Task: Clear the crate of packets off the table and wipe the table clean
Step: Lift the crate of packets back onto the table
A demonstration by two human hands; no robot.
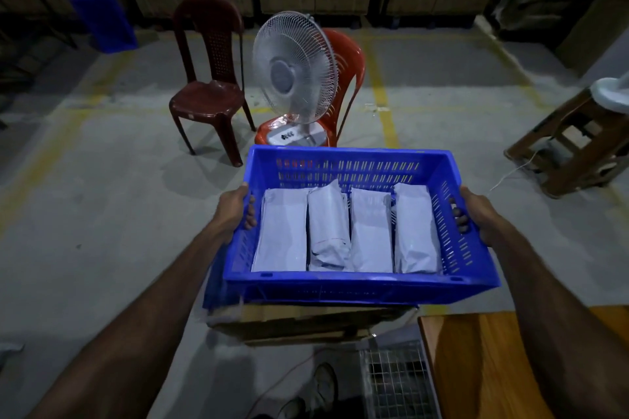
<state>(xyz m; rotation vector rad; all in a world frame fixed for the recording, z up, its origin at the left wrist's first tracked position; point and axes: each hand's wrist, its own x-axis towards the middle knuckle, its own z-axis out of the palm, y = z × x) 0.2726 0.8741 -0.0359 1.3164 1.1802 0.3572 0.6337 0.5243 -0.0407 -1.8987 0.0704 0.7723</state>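
I hold a blue slotted plastic crate out in front of me, above the floor and just over a cardboard box. Several white packets lie side by side inside it. My left hand grips the crate's left rim, fingers curled over the edge. My right hand grips the right rim, with fingertips poking through the side slots. The wooden table shows only as a corner at the lower right, beside and below the crate.
A white table fan stands on an orange chair just beyond the crate. A dark red chair stands to its left. A wooden stool is at the right, a wire mesh rack beside the table, stacked cartons along the back.
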